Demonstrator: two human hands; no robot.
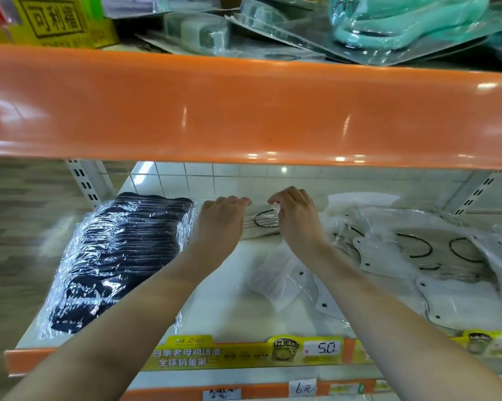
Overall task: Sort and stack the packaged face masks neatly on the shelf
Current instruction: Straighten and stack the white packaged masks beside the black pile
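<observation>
Two bare forearms reach in over the yellow price strip (244, 354) on the front lip of the white shelf (232, 311), and everything else sits relative to that shelf. Toward its back, the left hand (219, 219) and the right hand (297, 218) meet on a small stack of white packaged face masks (262, 225) with black ear loops; the fingers of both hands are curled over its far edge, the left at the stack's left end and the right at its right end, gripping it between them. On the shelf's left side lies a tall, tidy pile of black masks in clear wrap (122, 256), just beside the left wrist. On the right side, loose white mask packets (435, 256) lie scattered and overlapping, and one more packet (281, 282) rests under the right forearm. Above the shelf runs a glossy orange shelf edge (249, 111), with blister-packed goods (301, 27) piled on that upper level.
</observation>
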